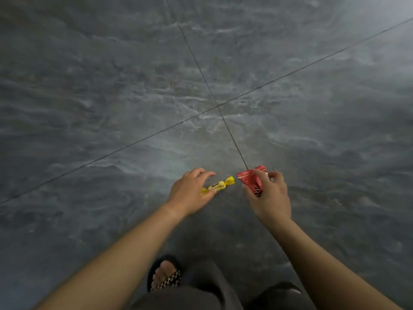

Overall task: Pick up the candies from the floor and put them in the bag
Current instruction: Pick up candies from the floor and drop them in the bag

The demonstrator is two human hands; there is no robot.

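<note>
1. The left hand (190, 193) is reaching down to the candy (218, 186). Its grip is loose and half open, with the fingers (204, 173) curving over the top of the candy and the thumb touching its near side. I cannot tell if it is lifting the candy yet.
2. The right hand (269, 198) is gripping the bag (251, 179). Its fingers are pinching the bag near its top edge.
3. The candy is lying on the floor (111, 97), just to the left of the bag. It is yellow, with twisted ends and dark letters on its middle.
4. The bag is small and red, with a dark mark low on its front. It is sitting just to the right of the candy, not touching it.
5. The floor is made of big gray tiles. Thin lines between the tiles are crossing a little way beyond the hands.
6. A foot in a sandal (165, 276) is standing on the floor near the bottom, between the two arms.
</note>
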